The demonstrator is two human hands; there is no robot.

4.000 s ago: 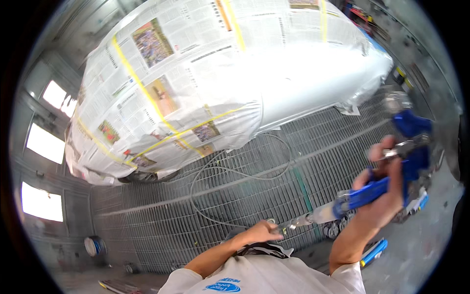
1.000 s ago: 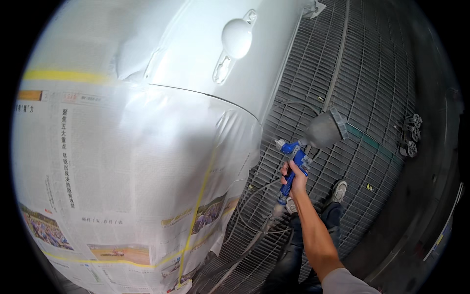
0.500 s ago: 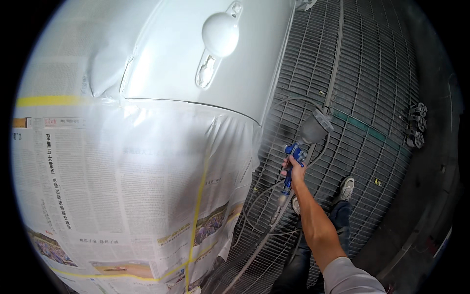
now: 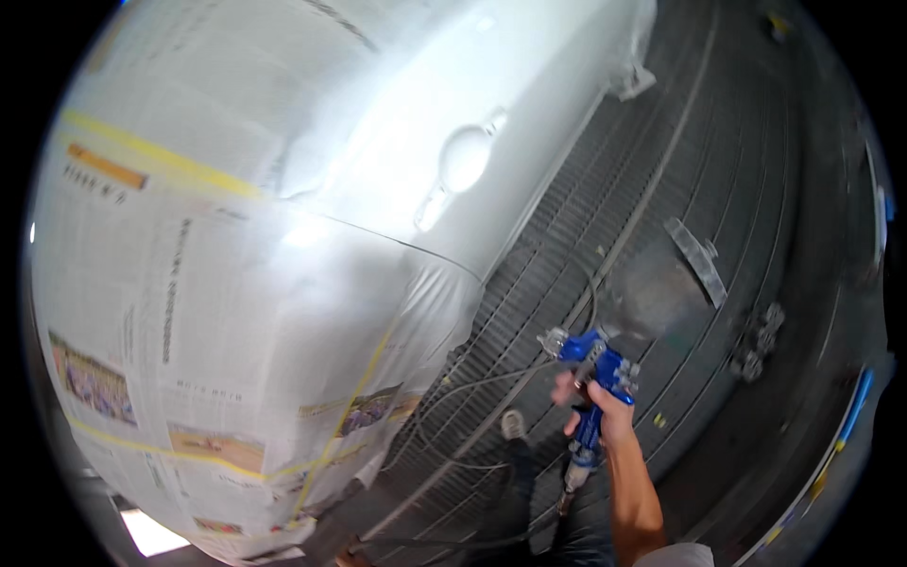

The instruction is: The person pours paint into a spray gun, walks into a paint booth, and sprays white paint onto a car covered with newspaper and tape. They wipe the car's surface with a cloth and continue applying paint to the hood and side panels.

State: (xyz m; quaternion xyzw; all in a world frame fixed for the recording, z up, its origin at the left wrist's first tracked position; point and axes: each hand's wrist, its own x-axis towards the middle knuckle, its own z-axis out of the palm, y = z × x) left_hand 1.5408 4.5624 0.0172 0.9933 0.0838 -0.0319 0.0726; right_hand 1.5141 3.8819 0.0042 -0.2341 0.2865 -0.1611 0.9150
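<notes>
My right hand (image 4: 614, 412) grips the handle of a blue spray gun (image 4: 578, 346), its fingers in front at the trigger. A large translucent grey paint cup (image 4: 657, 288) with a lid tops the gun, and the nozzle faces left. A hose fitting hangs below the handle. To the left, apart from the gun, is a glossy white car door panel (image 4: 543, 123) with a round handle recess (image 4: 466, 159). Newspaper (image 4: 227, 321) and yellow tape (image 4: 161, 156) cover the bodywork beside it. No part of my left hand shows.
A grey air hose (image 4: 444, 392) loops over the dark floor grating (image 4: 567, 213) between the car and my legs. My shoe (image 4: 513, 424) stands on the grating. Dark round fittings (image 4: 759, 342) lie to the right. A wall with a blue strip (image 4: 856, 406) borders the right side.
My right hand has brought the spray gun nearer and lower in view, tilting it so the cup leans right. My view has turned, so the door panel now slants.
</notes>
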